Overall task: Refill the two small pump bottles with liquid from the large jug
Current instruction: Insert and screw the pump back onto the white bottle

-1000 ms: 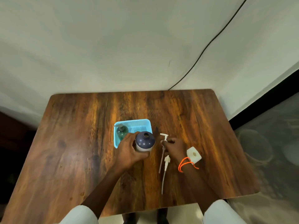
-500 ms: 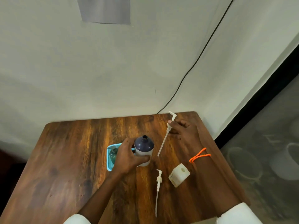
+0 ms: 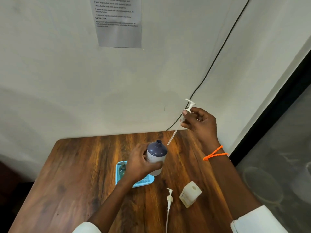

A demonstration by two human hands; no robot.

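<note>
While the left hand (image 3: 139, 163) gripped the open dark bottle (image 3: 156, 156) upright above the blue tray (image 3: 134, 179), probably to steady it, the right hand (image 3: 200, 124) pinched a pump (image 3: 180, 121), its tube slanting toward the bottle's mouth, likely for refitting.

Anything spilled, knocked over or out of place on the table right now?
No spill shows. One oddity: the white square bottle lies tipped on its side near the table's right edge, its mouth open. A loose pump head lies flat beside it. The other pump is in the right hand; the left hand holds the dark-topped bottle.
</note>
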